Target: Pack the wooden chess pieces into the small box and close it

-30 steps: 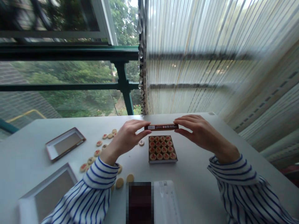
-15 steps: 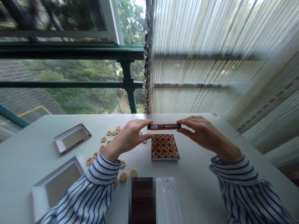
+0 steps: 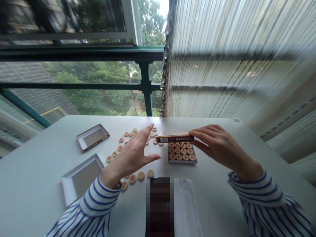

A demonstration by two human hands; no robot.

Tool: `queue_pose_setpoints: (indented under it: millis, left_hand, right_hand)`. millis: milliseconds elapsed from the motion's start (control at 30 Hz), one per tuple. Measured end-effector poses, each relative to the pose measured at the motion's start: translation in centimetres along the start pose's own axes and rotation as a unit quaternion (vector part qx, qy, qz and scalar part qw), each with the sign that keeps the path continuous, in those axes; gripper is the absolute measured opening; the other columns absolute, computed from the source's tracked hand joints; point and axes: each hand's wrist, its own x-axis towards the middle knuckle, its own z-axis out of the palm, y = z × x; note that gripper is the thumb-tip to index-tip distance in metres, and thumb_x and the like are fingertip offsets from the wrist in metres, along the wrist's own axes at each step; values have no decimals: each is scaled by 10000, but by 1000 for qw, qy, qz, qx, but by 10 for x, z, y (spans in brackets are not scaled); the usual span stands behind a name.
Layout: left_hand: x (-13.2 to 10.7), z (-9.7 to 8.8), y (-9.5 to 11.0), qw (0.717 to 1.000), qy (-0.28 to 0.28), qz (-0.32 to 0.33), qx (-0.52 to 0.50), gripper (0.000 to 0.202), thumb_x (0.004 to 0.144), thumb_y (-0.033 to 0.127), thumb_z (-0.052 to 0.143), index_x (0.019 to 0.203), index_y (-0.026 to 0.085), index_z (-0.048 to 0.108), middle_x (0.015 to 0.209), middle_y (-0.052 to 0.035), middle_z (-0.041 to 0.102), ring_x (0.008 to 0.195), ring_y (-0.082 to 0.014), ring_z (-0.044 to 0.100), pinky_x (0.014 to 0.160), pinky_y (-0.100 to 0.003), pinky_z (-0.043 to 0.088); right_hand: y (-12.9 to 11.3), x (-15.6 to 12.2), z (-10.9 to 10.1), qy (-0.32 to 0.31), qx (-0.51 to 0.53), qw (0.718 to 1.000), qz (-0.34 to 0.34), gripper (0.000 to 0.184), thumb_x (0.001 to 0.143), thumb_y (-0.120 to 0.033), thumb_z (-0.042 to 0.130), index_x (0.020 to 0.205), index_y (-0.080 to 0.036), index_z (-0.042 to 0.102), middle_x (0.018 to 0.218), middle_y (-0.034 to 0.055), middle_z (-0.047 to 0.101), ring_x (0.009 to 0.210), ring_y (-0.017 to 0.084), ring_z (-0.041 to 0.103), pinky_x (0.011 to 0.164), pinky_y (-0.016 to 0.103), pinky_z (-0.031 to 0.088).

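Note:
My right hand (image 3: 214,143) pinches the right end of a flat box lid (image 3: 175,136), which it holds up above the back of a small box. My left hand (image 3: 134,153) is off the lid, thumb and fingers spread, a little to its left. Below the lid, the small box (image 3: 182,162) holds rows of round xiangqi pieces (image 3: 182,151) with red characters; the lid hides its back part. More loose pieces (image 3: 132,178) lie around and behind my left hand, some with red characters, some blank side up.
On the left of the white table (image 3: 217,204) lie a smaller empty lid or tray (image 3: 92,137) and a larger one (image 3: 82,177). A clear plastic case (image 3: 187,207) and a blurred-out dark object (image 3: 160,210) are near the front edge. A string curtain (image 3: 209,65) hangs behind.
My left hand has let go of the lid and opened, moving left of it. The lid has tilted so its top face shows, held by my right hand alone. The view has turned slightly left.

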Motion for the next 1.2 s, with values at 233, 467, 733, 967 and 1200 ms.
queue_pose_setpoints:
  millis: [233,467,733,967,1200]
  left_hand:
    - [-34,12,4,997,-57,-42,11,1015,631,439,664,1381,196,26,1401,-168,253,1270,-316,258,998,-499,291]
    - [-52,26,8,985,-147,-77,34,1070,574,490,677,1381,184,44,1419,-157,212,1295,-298,199,1036,-456,242]
    - [-55,38,6,974,-202,-80,64,1035,555,483,683,1367,156,132,1415,-163,219,1297,-297,192,1048,-473,189]
    - [-52,32,8,975,-203,-57,63,1025,583,504,658,1374,152,109,1421,-151,211,1300,-285,187,1056,-473,172]
    - [-35,24,3,991,-107,-31,70,835,680,444,614,1351,155,210,1357,-146,351,1245,-282,313,1017,-484,271]
  right_hand:
    - [-16,-20,-6,38,-29,999,5,288,807,-236,540,1089,-178,533,1021,64,634,879,186,564,784,344,399]
    - [-18,-33,1,53,-35,998,29,298,794,-227,559,1085,-169,536,1002,65,639,860,185,567,781,343,401]
    - [-18,-34,7,56,-28,997,36,291,794,-236,558,1076,-169,540,996,60,640,861,178,569,774,331,401]
    - [-18,-33,10,57,-29,997,35,277,792,-236,560,1060,-166,547,971,61,647,839,178,572,763,328,401]
    - [-16,-33,9,54,-29,997,39,280,796,-238,557,1066,-165,543,974,64,646,841,180,570,762,329,400]
